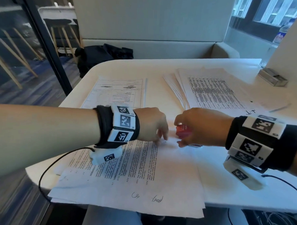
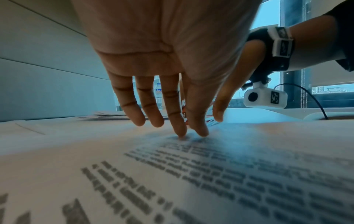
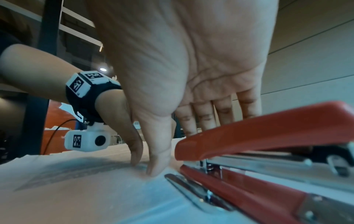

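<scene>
Stapler point(image 1: 183, 131), red, mouth agape, sits on the printed sheets point(image 1: 142, 171) at the near middle of the desk point(image 1: 163, 65), your right grip point(image 1: 202, 126) curled over its top. Your left grip point(image 1: 150, 124) is spread loose, two fingertips point(image 2: 181, 133) pressing the page just beside it. Far right stands a small clear box point(image 1: 272, 77), its contents too blurred to read.

Red stapler point(image 1: 182, 130): red top arm and red base, chrome magazine between them. Arm raised, mouth parted, not pressed down. Lies at far edge of paper stack point(image 1: 167, 172), chrome anvil plate low against top sheet. Whether sheets sit inside mouth is unclear.

Paper stack: white sheets, black printed text, handwritten marks near front edge. Lies flat, loosely fanned, near edge overhanging table point(image 1: 155, 95).
</scene>
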`<control>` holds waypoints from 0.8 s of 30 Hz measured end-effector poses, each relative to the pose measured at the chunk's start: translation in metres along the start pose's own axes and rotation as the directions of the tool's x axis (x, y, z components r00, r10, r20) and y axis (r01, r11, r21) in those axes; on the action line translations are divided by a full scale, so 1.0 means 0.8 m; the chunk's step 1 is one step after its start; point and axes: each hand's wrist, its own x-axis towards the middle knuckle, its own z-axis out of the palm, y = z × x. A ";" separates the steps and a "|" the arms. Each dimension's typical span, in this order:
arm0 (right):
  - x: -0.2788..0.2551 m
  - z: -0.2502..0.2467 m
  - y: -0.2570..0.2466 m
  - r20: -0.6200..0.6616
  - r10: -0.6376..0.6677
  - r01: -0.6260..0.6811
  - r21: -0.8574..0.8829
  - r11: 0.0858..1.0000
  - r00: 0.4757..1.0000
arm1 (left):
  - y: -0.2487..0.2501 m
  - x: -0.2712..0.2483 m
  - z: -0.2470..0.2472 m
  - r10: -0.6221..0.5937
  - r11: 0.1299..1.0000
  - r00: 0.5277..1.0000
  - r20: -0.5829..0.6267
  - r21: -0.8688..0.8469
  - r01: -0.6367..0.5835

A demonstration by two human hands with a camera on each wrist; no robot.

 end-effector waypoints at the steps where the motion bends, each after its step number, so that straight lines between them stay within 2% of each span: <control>1: 0.000 0.001 -0.002 0.016 -0.013 0.013 -0.002 1.000 1.000 | 0.000 0.000 0.002 -0.001 1.000 1.000 -0.001 -0.002 0.001; 7: 0.001 0.009 -0.002 0.065 -0.038 0.036 0.025 0.999 0.997 | 0.001 0.008 0.006 0.021 0.996 1.000 -0.007 0.092 -0.021; 19: 0.000 0.008 -0.004 0.098 -0.041 0.049 -0.074 0.996 0.994 | 0.002 0.001 0.011 0.242 0.895 0.970 -0.025 0.392 -0.213; 21: 0.000 0.007 -0.005 0.090 -0.034 0.042 -0.080 0.996 0.995 | 0.000 -0.002 0.011 0.223 0.897 0.974 -0.029 0.397 -0.194; 24: -0.003 0.007 -0.004 0.100 -0.031 0.040 -0.093 0.995 0.995 | -0.014 -0.013 0.004 0.123 0.946 0.990 -0.067 0.309 -0.097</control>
